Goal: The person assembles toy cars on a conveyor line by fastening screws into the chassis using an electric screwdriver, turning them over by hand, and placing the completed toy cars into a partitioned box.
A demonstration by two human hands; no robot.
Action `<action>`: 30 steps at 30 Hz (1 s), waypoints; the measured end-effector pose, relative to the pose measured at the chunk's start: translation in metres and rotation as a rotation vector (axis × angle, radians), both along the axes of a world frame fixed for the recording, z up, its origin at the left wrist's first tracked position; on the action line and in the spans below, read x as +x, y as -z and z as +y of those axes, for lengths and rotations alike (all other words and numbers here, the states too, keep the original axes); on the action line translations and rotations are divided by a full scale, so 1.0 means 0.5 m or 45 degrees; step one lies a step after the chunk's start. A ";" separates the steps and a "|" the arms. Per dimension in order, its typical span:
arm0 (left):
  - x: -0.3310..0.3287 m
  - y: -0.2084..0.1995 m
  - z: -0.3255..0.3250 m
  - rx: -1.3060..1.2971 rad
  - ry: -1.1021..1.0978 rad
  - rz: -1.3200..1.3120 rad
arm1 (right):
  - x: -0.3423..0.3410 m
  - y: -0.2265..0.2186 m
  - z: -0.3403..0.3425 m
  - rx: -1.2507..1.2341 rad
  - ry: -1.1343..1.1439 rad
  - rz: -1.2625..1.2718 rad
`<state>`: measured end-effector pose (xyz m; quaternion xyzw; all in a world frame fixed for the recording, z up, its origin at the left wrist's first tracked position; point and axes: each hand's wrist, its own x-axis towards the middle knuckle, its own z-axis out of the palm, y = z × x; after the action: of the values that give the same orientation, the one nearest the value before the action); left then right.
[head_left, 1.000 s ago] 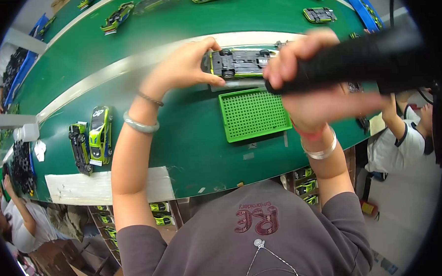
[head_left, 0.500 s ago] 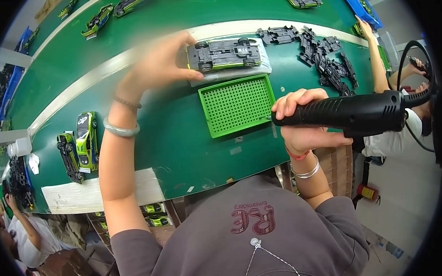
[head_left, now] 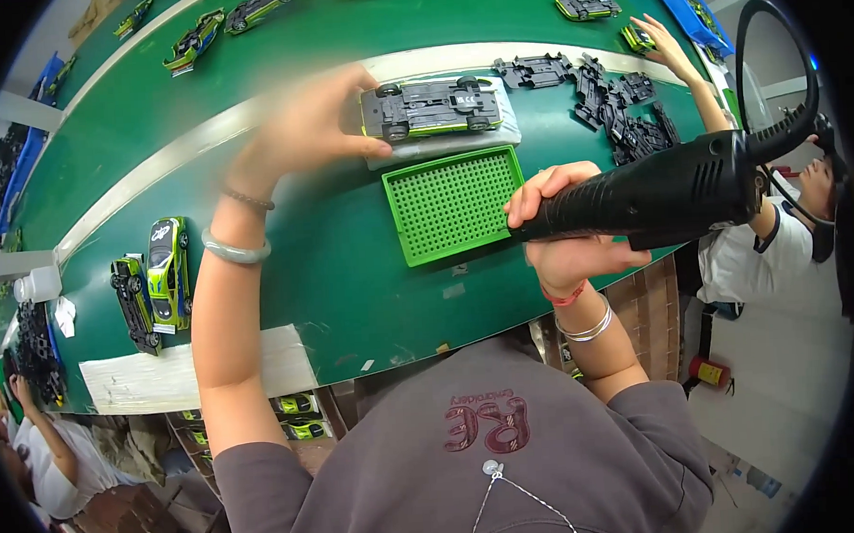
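A toy car (head_left: 436, 109) lies upside down on a pale wrapped block (head_left: 509, 134), its black underside facing up and green body edge showing. My left hand (head_left: 321, 123), partly blurred, grips the car's left end between thumb and fingers. My right hand (head_left: 560, 204) is wrapped around a black electric screwdriver (head_left: 648, 200). The tool lies nearly level, its nose beside the right edge of a green perforated tray (head_left: 396, 220). I cannot make out its bit. A thick black cable (head_left: 788, 132) leaves its back end.
Black plastic chassis parts (head_left: 620, 106) are heaped right of the block. Two toy cars (head_left: 168, 273) stand at the left, near a white pad (head_left: 198, 365). Farther back lie more cars (head_left: 587, 5) and a blue bin (head_left: 687, 12). A co-worker's hand (head_left: 665, 42) reaches in at upper right.
My right hand and the screwdriver have shifted slightly left, while the tool's cable end has risen. My left hand stays on the car. The co-worker's hand has moved left across the table.
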<state>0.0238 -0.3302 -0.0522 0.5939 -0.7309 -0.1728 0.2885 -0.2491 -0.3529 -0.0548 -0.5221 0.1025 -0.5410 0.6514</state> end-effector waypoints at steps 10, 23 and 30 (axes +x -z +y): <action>-0.003 -0.008 -0.002 0.020 0.038 0.093 | 0.106 -0.185 -0.060 -0.257 -0.108 -0.133; -0.006 -0.016 0.009 0.028 0.070 0.115 | 0.297 -0.085 -0.100 -0.181 -0.187 0.001; -0.002 -0.013 0.008 0.018 0.080 0.139 | 0.311 -0.068 -0.097 -0.289 -0.148 0.073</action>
<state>0.0227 -0.3261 -0.0456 0.5623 -0.7311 -0.2192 0.3181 -0.0937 -0.4015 -0.0210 -0.6127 0.0286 -0.4953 0.6152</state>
